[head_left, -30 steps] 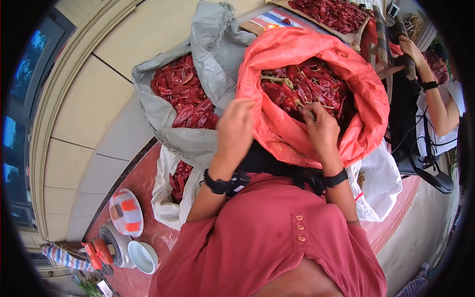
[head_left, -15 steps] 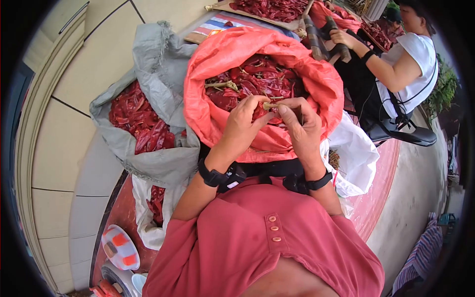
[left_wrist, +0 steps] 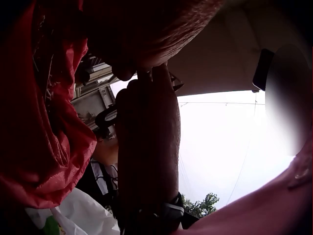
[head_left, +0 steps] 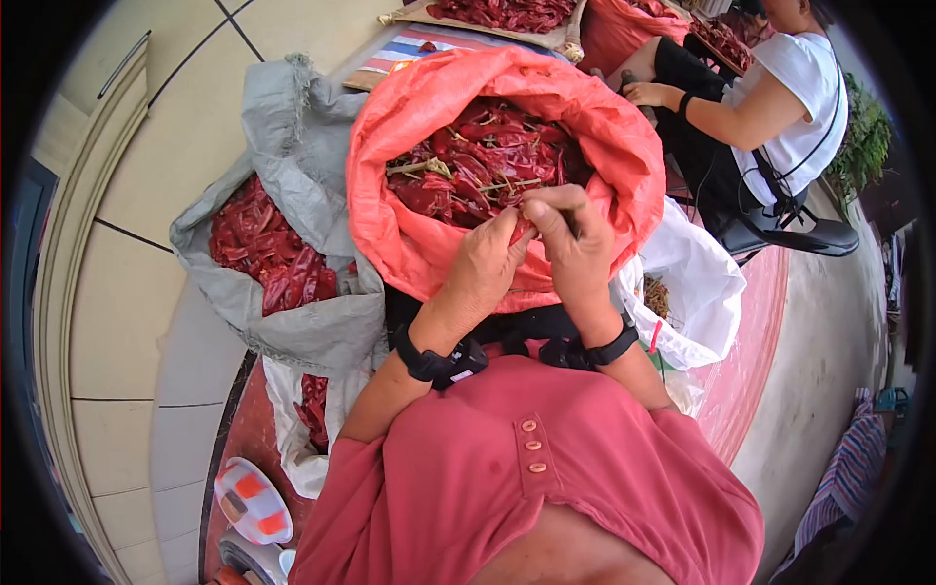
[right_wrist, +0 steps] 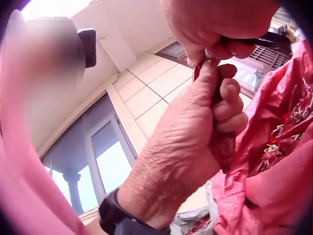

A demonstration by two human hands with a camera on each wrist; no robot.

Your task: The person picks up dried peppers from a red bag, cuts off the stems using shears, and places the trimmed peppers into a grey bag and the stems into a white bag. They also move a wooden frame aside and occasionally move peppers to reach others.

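Observation:
A red dried chili point(head_left: 522, 231) shows between my two hands, just above the near rim of the red woven sack point(head_left: 390, 244). My left hand point(head_left: 480, 261) grips it, and more red shows against that palm in the right wrist view. Thumb and fingers of my right hand point(head_left: 579, 244) meet the left fingertips at the chili's upper end. In the left wrist view a dark loop handle point(left_wrist: 105, 119) and a pointed metal tip stick out by the right hand, like small scissors held in it. Dried red chilies point(head_left: 487, 146), some with pale stems, fill the red sack.
Left of it stands a grey sack point(head_left: 322, 336) of red chilies, with a white sack point(head_left: 292, 429) below. A white bag point(head_left: 697, 302) with brown stems is on the right. Another person point(head_left: 770, 117) sits at upper right. A patterned basin point(head_left: 255, 502) lies at lower left.
My right hand has come up from the chilies in the sack and met the left hand. Both have since drawn slightly nearer my body, with red chili now showing. The other person's hand has lowered.

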